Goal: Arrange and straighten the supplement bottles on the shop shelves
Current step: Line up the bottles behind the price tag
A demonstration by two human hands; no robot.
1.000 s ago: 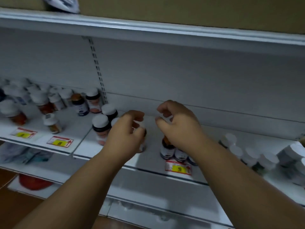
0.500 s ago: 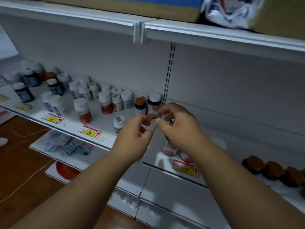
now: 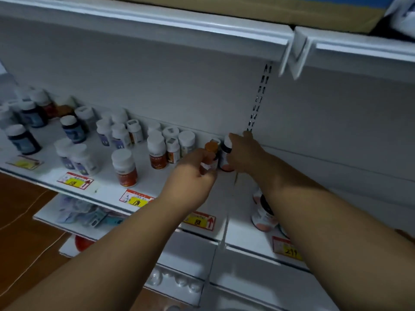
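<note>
Both hands reaching onto white shelf [image 3: 157, 189], near back panel, just left of slotted upright [image 3: 258, 97]. Left hand [image 3: 190, 176] curled around orange-capped bottle [image 3: 211, 148]; fingers cover lower label, grasp looks firm. Right hand [image 3: 242, 151] wrapped around white-capped dark bottle [image 3: 225, 153], touching orange-capped one at its 3 o'clock. Both bottles upright, at back of shelf. Further bottles standing in loose rows toward 9 o'clock; orange-labelled bottle [image 3: 124, 168] alone nearer front edge. Yellow price tags [image 3: 135, 198] along front lip. One bottle [image 3: 261, 213] at 5 o'clock of right hand, partly hidden by forearm, blurred. Upper shelf [image 3: 202, 23] overhead at 12 o'clock.
</note>
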